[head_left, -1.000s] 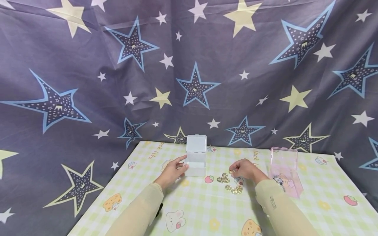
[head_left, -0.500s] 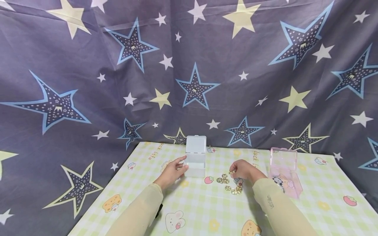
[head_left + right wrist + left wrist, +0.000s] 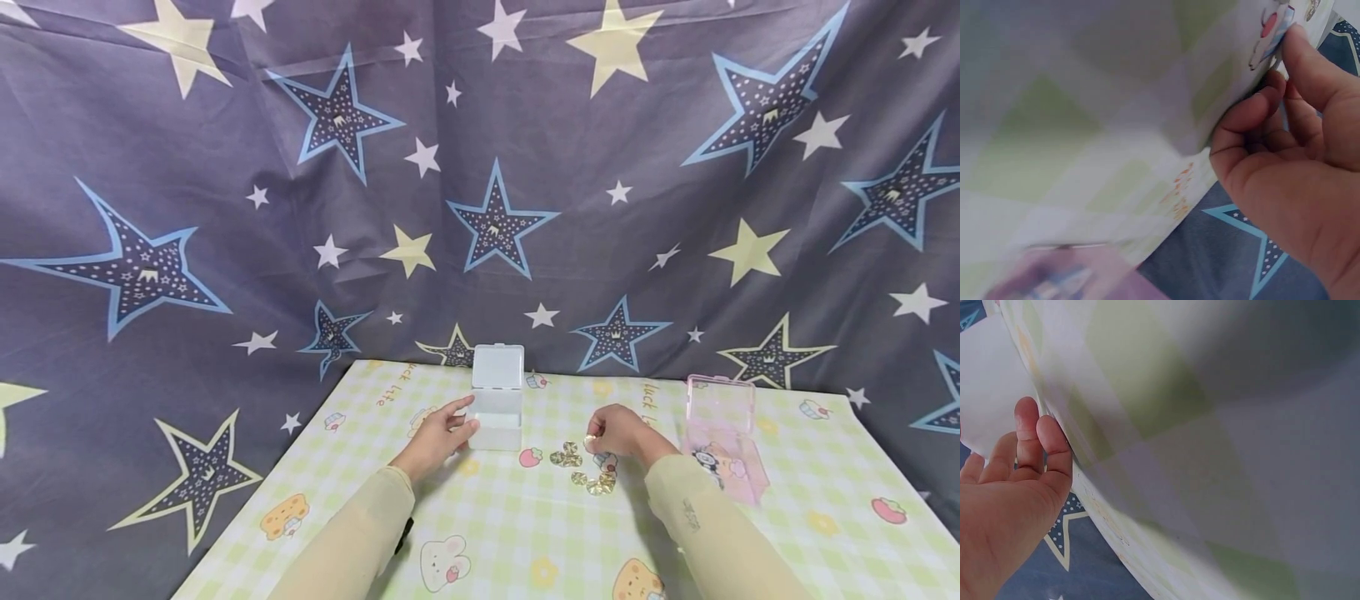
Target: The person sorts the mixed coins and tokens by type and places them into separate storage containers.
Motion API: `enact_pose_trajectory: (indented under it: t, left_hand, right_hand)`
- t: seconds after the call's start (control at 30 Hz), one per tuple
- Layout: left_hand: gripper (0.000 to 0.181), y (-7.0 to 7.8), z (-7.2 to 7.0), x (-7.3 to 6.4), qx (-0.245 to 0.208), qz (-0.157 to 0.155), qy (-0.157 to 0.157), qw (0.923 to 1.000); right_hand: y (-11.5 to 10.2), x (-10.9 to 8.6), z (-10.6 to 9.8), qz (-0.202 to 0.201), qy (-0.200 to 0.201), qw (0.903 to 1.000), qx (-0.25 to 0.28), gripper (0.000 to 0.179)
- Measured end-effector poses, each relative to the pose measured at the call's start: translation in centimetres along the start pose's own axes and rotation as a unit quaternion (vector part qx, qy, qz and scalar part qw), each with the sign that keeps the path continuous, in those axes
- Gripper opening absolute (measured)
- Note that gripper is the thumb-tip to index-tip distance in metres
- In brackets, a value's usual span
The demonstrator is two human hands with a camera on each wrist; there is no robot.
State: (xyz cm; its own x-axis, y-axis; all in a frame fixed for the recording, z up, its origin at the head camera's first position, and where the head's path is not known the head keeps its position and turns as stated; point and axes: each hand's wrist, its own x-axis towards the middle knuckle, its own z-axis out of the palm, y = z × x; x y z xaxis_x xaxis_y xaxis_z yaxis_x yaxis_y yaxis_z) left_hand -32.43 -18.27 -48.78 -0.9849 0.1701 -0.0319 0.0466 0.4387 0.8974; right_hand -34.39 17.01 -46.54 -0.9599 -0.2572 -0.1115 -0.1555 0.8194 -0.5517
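In the head view a white lidded box (image 3: 497,429) stands on the table with its lid raised at the back. My left hand (image 3: 437,435) is at its left side, fingertips right at the wall and the thumb near the front corner. The left wrist view shows these fingers loosely extended beside the white box (image 3: 994,381). To the right, my right hand (image 3: 621,432) pinches a gold coin (image 3: 589,444) between thumb and fingers, low over the table. Several more gold coins (image 3: 566,458) lie just left of and in front of it.
A see-through pink box (image 3: 738,467) with its lid raised and a cartoon picture on it stands right of my right forearm. The table wears a green-checked cloth (image 3: 540,525) with printed cartoons. A dark star-patterned curtain (image 3: 420,275) hangs behind the far edge.
The gold coin at my right fingertips has tilted and now shows brighter. My right hand has shifted very slightly; the left hand and the white box stay put.
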Motion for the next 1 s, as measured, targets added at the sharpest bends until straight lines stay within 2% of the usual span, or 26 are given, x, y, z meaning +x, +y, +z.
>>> enact_pose_trajectory:
  t: [0.17,0.37,0.77,1.0]
  left_hand:
    - [0.061,0.0,-0.1,0.0,-0.001,-0.002,0.004,1.0]
    - [0.06,0.1,0.1,0.0,0.001,-0.001,0.002,1.0]
    - [0.061,0.5,0.0,-0.2,0.004,0.001,0.008,1.0]
    - [0.06,0.3,0.1,-0.2,0.007,0.004,0.008,0.9999]
  right_hand:
    - [0.6,-0.4,0.1,0.001,0.038,0.9963,0.077,0.013]
    - [0.8,-1.1,-0.5,-0.002,0.03,0.9873,0.156,0.016]
    - [1.4,-0.7,-0.9,0.002,0.033,0.9885,0.147,0.021]
    - [1.0,-0.6,-1.2,-0.002,0.034,0.9836,0.177,0.028]
